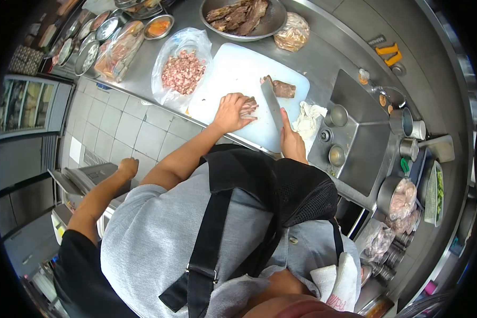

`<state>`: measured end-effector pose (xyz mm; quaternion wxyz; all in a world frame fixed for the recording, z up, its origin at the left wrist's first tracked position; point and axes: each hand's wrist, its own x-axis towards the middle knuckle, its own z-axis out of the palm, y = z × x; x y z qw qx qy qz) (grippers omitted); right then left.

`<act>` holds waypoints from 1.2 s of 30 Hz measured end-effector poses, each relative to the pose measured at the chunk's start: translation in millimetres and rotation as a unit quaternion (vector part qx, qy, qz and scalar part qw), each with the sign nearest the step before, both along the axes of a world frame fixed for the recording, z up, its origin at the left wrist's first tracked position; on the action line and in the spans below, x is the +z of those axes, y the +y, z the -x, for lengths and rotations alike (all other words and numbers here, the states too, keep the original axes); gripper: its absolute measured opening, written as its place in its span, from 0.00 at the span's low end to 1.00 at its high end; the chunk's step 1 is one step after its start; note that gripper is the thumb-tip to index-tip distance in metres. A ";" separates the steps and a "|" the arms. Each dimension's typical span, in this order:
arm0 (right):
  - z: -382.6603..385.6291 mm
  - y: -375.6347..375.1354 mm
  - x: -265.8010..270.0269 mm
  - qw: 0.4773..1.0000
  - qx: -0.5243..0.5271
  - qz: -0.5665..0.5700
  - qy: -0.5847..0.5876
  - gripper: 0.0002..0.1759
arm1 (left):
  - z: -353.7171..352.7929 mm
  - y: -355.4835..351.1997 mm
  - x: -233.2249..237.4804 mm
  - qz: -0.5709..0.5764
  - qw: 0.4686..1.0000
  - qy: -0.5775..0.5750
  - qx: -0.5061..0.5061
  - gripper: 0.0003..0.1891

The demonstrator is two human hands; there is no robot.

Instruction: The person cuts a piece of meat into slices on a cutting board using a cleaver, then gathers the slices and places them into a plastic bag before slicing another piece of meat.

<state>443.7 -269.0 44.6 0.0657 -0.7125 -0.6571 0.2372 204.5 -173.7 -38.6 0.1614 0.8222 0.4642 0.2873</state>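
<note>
My right hand point(293, 142) is wrapped round the handle of a kitchen knife point(271, 102), its wide blade pointing away from me over the white cutting board point(233, 61). Against the far end of the blade lies a chunk of brown meat point(284, 89). My left hand point(231, 112) bends its fingers round some meat slices point(249, 106) on the board, left of the knife; the palm side is hidden. Left of the board, diced pink meat point(183, 72) fills an open plastic bag point(161, 57).
A metal bowl point(274, 27) of large meat pieces stands behind the board, beside a bagged food point(292, 33). To the right are a crumpled white cloth point(308, 120) and a sink point(367, 153). A co-worker's arm point(103, 192) reaches in at left.
</note>
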 end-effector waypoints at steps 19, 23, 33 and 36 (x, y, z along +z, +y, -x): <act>29.5 -22.0 -5.4 0.999 -0.026 0.014 0.030 0.40 | 15.2 7.3 -20.0 0.027 0.991 -0.100 -0.088 0.22; 42.0 -25.5 -2.9 0.998 -0.045 0.038 -0.012 0.41 | 19.6 3.8 -2.6 0.063 0.985 -0.123 -0.100 0.24; 46.3 -28.5 -10.8 0.997 -0.040 0.067 0.016 0.44 | 19.1 5.3 -14.8 0.036 0.981 -0.171 -0.088 0.19; 41.2 -25.1 -2.8 0.998 -0.020 0.066 0.001 0.45 | 21.1 13.8 -19.4 0.033 0.983 -0.136 -0.122 0.17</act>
